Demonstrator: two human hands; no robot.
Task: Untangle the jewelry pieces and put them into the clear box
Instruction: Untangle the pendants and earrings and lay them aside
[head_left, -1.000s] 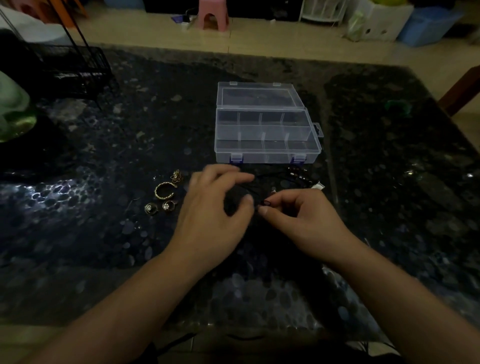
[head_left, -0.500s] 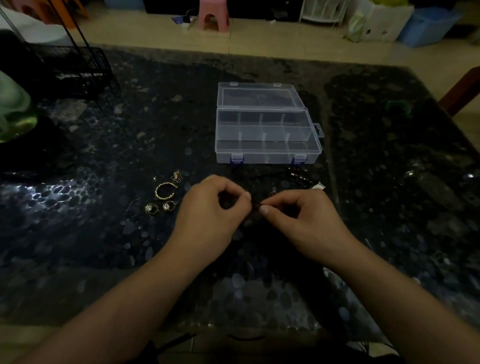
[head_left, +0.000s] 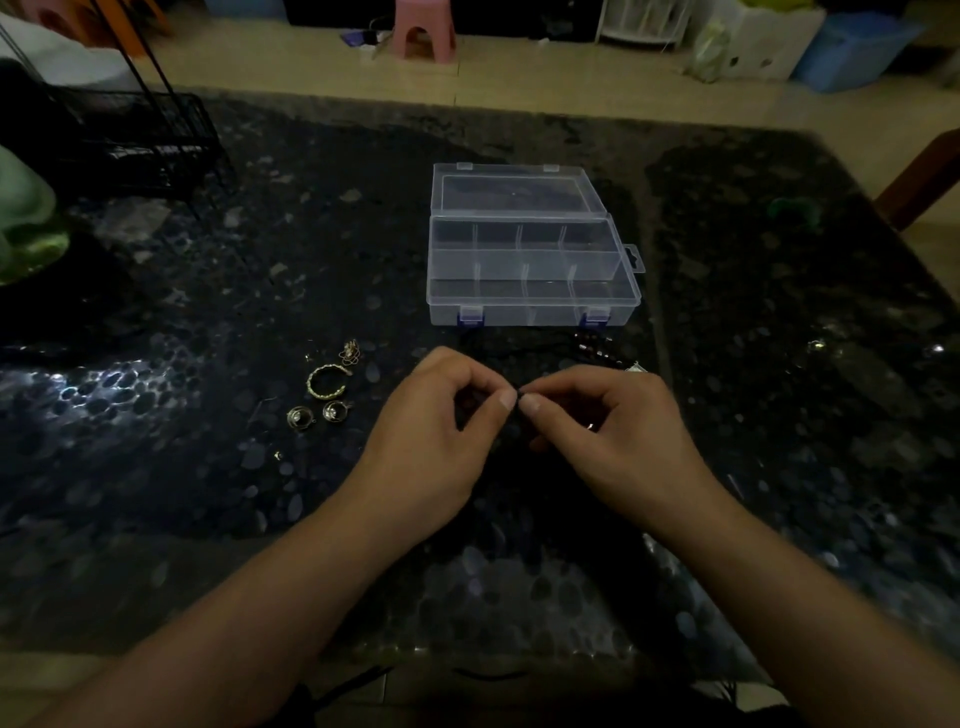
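Box: the clear box (head_left: 530, 299) sits open past the hands, with nothing in it yet.
Hands: the left hand (head_left: 436, 431), spread wide a second ago, now pinches the dark cord (head_left: 518, 404) right beside the right hand (head_left: 602, 431), which pinches it too.
Meaning: both hands pick at one knot, so the untangling has begun.
Gold bits: the gold rings (head_left: 326, 382) lie to the left, not touched.

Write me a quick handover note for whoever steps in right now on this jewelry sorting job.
Left hand and right hand: both pinch the dark cord between thumb and fingertip, close together, just above the table.
Clear box: open beyond the hands, lid back; its compartments look empty.
Gold pieces: several loose on the table left of the left hand.
Dark beads: lying in front of the box.
Done: nothing boxed.
Left: finish untangling the cord, then box everything.
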